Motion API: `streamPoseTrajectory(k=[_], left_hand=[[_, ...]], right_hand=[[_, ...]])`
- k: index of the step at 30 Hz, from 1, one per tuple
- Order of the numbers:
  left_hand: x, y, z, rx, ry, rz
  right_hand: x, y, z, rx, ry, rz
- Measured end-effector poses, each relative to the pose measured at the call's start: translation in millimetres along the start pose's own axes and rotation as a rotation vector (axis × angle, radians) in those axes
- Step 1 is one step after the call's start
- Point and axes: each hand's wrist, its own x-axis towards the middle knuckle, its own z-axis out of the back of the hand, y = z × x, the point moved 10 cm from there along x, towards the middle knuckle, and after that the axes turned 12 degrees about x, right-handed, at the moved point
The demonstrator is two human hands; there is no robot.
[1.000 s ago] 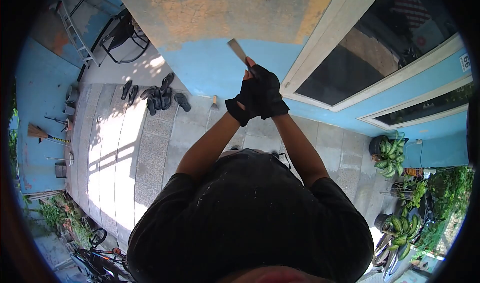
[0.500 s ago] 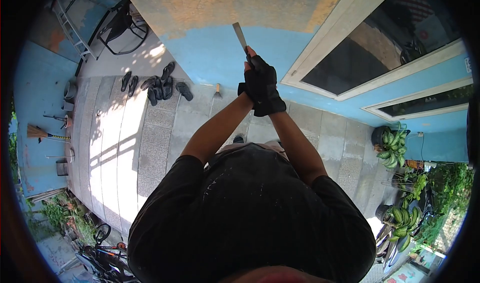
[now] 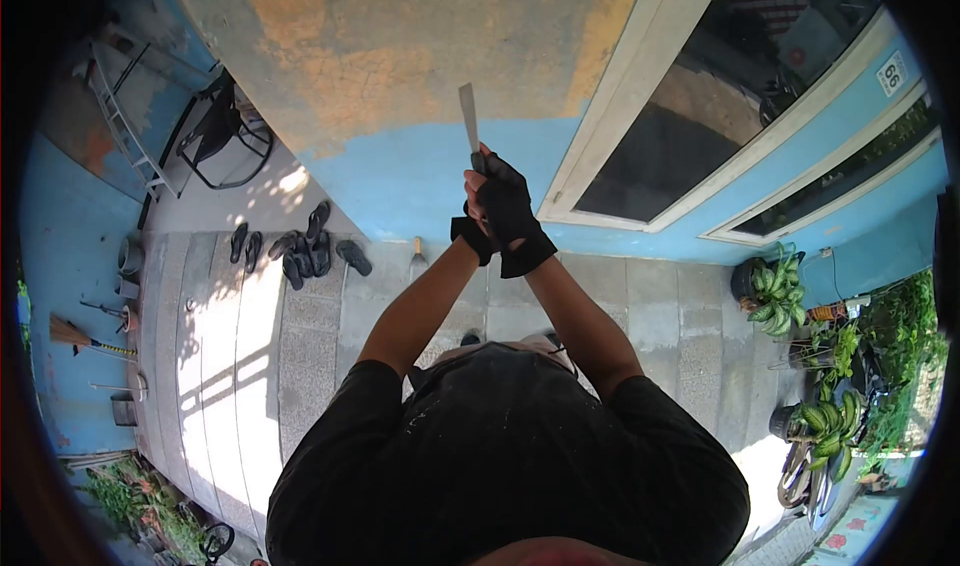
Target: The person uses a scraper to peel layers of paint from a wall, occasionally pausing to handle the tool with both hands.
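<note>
gloves: black | blade: grey | wall: blue — blotched orange, grey | shirt: black, white flecks

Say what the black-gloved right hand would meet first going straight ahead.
Probably the patchy orange-grey wall, met by the flat grey metal blade before the right hand; any gap is unclear.

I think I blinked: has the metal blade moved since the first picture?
Yes: the blade went up. Its tip was about level with the top of the blue paint; now it shows higher, over the orange-grey patch.
</note>
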Motion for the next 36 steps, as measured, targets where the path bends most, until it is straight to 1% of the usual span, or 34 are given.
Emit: streamPoseTrajectory(k=[1, 3, 4, 5, 7, 8, 10, 11, 13, 14, 15, 16, 17, 18, 20, 21, 23, 25, 27, 29, 30, 32, 34, 36], left_hand=[[-6, -8, -12, -0.007, 0.077, -0.094], [-23, -27, -30, -0.022, 0.239, -0.281], [-36, -20, -37, -0.15, 0.47, -0.126], [-85, -39, -72, -0.296, 0.593, -0.056], [-98, -65, -81, -0.322, 0.511, -0.131], [-99, -78, -89, -0.312, 0.519, -0.14], [-95, -118, -96, -0.278, 0.492, -0.282], [-99, -144, -108, -0.24, 0.604, -0.362], [-114, -188, -126, 0.148, 0.61, -0.537], [-120, -205, -141, 0.152, 0.614, -0.541], [-124, -224, -155, 0.198, 0.535, -0.58], [-127, -241, -166, 0.241, 0.456, -0.62], [-130, -252, -180, 0.242, 0.461, -0.627], [-131, -261, -190, 0.27, 0.434, -0.62], [-118, -280, -198, 0.339, 0.396, -0.612], [-114, -292, -206, 0.339, 0.398, -0.62], [-107, -319, -229, 0.392, 0.393, -0.699], [-102, -362, -257, 0.337, 0.278, -0.72], [-85, -395, -270, 0.303, 0.266, -0.756], [-70, -436, -280, 0.425, 0.189, -0.851], [-75, -447, -288, 0.427, 0.186, -0.858], [-78, -467, -292, 0.53, 0.018, -0.778], [-75, -484, -297, 0.533, -0.018, -0.784], [-83, -488, -302, 0.573, -0.084, -0.773]], right_hand=[[1, 17, 8, 0.215, -0.003, -0.036], [6, 38, 34, 0.088, -0.027, -0.063], [9, 44, 46, 0.151, 0.015, -0.002], [6, 50, 53, 0.178, 0.031, -0.033], [-9, 72, 52, 0.257, 0.057, -0.042], [-9, 78, 53, 0.255, 0.066, -0.029], [-7, 88, 47, 0.34, 0.131, -0.001], [-7, 94, 45, 0.34, 0.134, 0.008], [-12, 106, 27, 0.286, 0.261, -0.015], [-6, 103, 26, 0.275, 0.322, -0.03], [-6, 111, 21, 0.271, 0.326, -0.024], [-11, 121, 7, 0.356, 0.394, -0.059], [-14, 130, -6, 0.438, 0.462, -0.095], [-10, 138, -8, 0.429, 0.466, -0.091], [-5, 159, -20, 0.65, 0.584, -0.117], [2, 170, -23, 0.644, 0.589, -0.116], [15, 198, -32, 0.893, 0.629, -0.222], [41, 241, -40, 0.917, 0.7, -0.255], [69, 262, -41, 0.919, 0.721, -0.29], [91, 295, -51, 0.863, 0.8, -0.201], [102, 305, -53, 0.86, 0.809, -0.203], [124, 326, -61, 0.881, 0.851, -0.219], [137, 341, -66, 0.881, 0.894, -0.22], [147, 349, -67, 0.87, 0.883, -0.199]])
